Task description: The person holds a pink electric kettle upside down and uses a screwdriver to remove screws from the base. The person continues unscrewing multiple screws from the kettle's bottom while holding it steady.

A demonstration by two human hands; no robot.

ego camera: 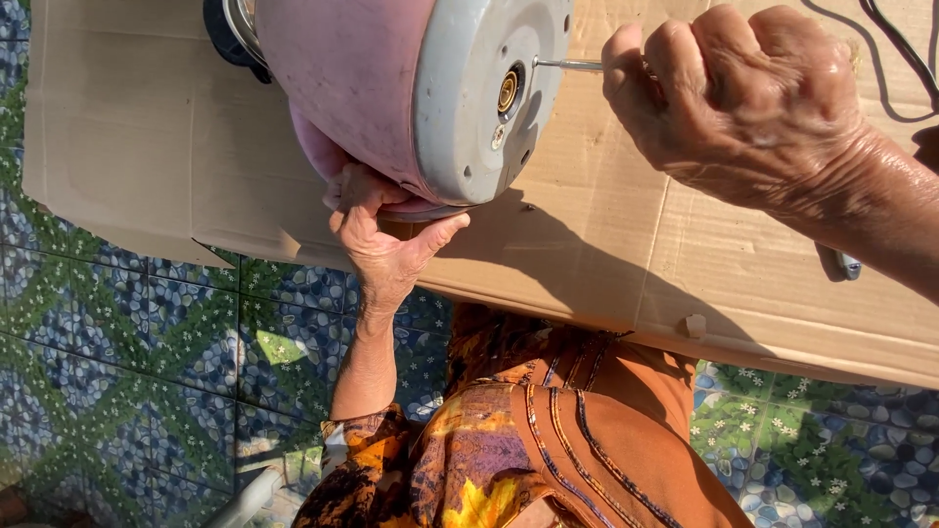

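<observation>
1. Left hand (383, 235): it grips the lower edge of a pink electric cooker (342, 68) tipped onto its side. The thumb presses against the rim near the base, and the other fingers curl under the pink body.
2. Pink electric cooker: it lies on its side on a sheet of cardboard (606, 254), near the sheet's near edge, with its grey round base plate (494, 98) turned toward the right hand. A brass-coloured fitting (508, 91) sits at the centre of the plate.
3. Right hand (734, 98): the fingers are closed in a fist around the handle of a screwdriver (569, 66), and the handle itself is hidden inside the fist.
4. Screwdriver: only the thin metal shaft shows. It runs level from the fist to the base plate, and its tip touches the plate just beside the brass fitting.
5. Cardboard: it is flattened and spread over a floor of blue and green patterned tiles (147, 342).
6. Black cable (905, 59): it crosses the cardboard's far right corner, beyond the right wrist.
7. Clothing: an orange patterned garment (548, 440) fills the lower centre of the view.
</observation>
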